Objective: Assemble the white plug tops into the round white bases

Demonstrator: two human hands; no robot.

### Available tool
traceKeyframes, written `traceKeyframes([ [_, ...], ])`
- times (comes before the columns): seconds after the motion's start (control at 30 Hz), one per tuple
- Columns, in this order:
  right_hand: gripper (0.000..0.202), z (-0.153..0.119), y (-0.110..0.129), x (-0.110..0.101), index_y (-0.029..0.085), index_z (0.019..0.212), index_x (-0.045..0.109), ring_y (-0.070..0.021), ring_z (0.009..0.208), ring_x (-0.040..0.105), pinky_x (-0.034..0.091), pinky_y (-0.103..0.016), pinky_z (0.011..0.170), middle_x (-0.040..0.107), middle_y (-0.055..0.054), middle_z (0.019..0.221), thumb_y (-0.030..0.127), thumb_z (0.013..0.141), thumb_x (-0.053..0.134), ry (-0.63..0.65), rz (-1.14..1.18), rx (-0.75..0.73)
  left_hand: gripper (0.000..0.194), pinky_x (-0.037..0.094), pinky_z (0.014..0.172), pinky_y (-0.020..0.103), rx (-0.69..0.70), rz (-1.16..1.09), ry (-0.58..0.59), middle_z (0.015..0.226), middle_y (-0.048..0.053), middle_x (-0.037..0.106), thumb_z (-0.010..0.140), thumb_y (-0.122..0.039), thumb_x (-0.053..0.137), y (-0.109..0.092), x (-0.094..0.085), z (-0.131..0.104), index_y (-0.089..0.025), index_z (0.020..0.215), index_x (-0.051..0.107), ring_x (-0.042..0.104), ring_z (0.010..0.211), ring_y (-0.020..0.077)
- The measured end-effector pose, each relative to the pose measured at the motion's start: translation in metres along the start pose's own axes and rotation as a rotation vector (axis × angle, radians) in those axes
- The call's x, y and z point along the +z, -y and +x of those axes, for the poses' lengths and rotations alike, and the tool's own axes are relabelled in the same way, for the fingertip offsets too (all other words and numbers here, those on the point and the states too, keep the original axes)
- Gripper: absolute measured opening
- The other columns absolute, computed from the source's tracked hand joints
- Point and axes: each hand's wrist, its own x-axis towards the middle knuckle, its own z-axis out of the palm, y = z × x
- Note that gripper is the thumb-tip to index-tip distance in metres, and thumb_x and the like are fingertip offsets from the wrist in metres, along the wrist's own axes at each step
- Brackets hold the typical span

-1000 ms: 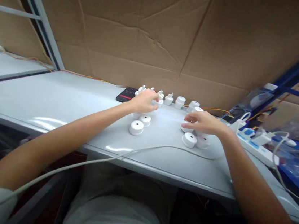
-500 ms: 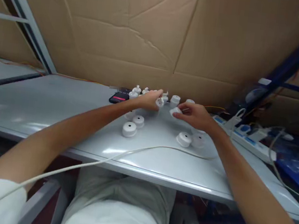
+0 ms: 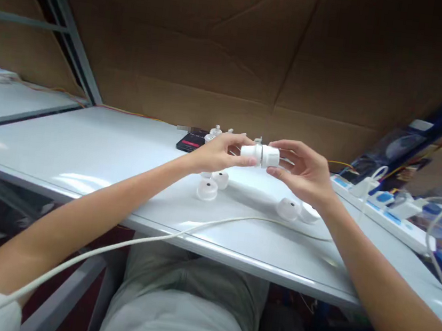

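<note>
My left hand (image 3: 224, 153) grips a white plastic cylinder (image 3: 249, 151) between thumb and fingers, lying sideways above the table. From the right, my right hand (image 3: 307, 170) pinches a white round cap (image 3: 271, 157) by its sides. Cylinder and cap face each other end to end, with a thin dark line between them; whether they are joined I cannot tell. Below my left hand sit white round caps (image 3: 207, 189) with dark centre holes. Two more similar white caps (image 3: 288, 209) rest below my right hand. Further white parts (image 3: 216, 131) stand partly hidden behind my left hand.
A phone (image 3: 191, 141) with a lit screen lies at the back of the white table (image 3: 126, 148). At right is a power strip (image 3: 384, 212) with plugs. A white cable (image 3: 197, 228) crosses the front edge. Cardboard (image 3: 177, 63) walls the back.
My hands have come together, bringing the cylinder and the cap end to end above the table. Both pieces were apart and lower before. The view has shifted slightly.
</note>
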Motion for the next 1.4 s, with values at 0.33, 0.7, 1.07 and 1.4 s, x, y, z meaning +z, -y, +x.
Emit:
traceKeyframes([
  [0.33, 0.042, -0.005, 0.001, 0.006, 0.028, 0.107, 0.073, -0.0299, 0.115, 0.077, 0.065, -0.052, 0.106, 0.079, -0.005, 0.116, 0.029, 0.072, 0.095, -0.045, -0.077, -0.036, 0.042, 0.055, 0.071, 0.028, -0.001, 0.052, -0.048, 0.102, 0.008, 0.077, 0.090, -0.044, 0.076, 0.000, 0.006, -0.001, -0.016, 0.120, 0.077, 0.069, 0.081, 0.0168],
  [0.7, 0.041, -0.007, 0.002, 0.009, 0.029, 0.107, 0.073, -0.0320, 0.119, 0.075, 0.063, -0.055, 0.108, 0.078, -0.006, 0.117, 0.032, 0.073, 0.094, -0.054, -0.141, -0.035, 0.037, 0.055, 0.074, 0.029, -0.026, 0.159, -0.017, 0.101, 0.007, 0.076, 0.098, -0.039, 0.064, -0.003, 0.009, -0.004, -0.017, 0.127, 0.073, 0.070, 0.082, 0.0187],
  [1.07, 0.033, -0.010, -0.009, 0.009, 0.028, 0.111, 0.071, -0.0321, 0.120, 0.073, 0.069, -0.051, 0.095, 0.075, -0.007, 0.119, 0.027, 0.082, 0.087, -0.003, -0.324, -0.245, 0.036, 0.046, 0.062, 0.025, -0.151, -0.011, 0.081, 0.078, 0.003, 0.063, 0.101, -0.051, 0.063, -0.006, 0.007, -0.006, -0.016, 0.094, 0.062, 0.061, 0.067, 0.0139],
  [1.4, 0.033, -0.011, 0.002, 0.014, 0.030, 0.119, 0.066, -0.0310, 0.111, 0.076, 0.068, -0.053, 0.087, 0.074, -0.009, 0.121, 0.017, 0.091, 0.078, 0.024, -0.552, -0.571, 0.056, 0.014, 0.039, 0.020, -0.507, -0.444, 0.054, 0.053, -0.006, 0.031, 0.102, -0.070, 0.050, -0.009, 0.017, -0.005, -0.021, 0.075, 0.049, 0.022, 0.040, 0.0047],
])
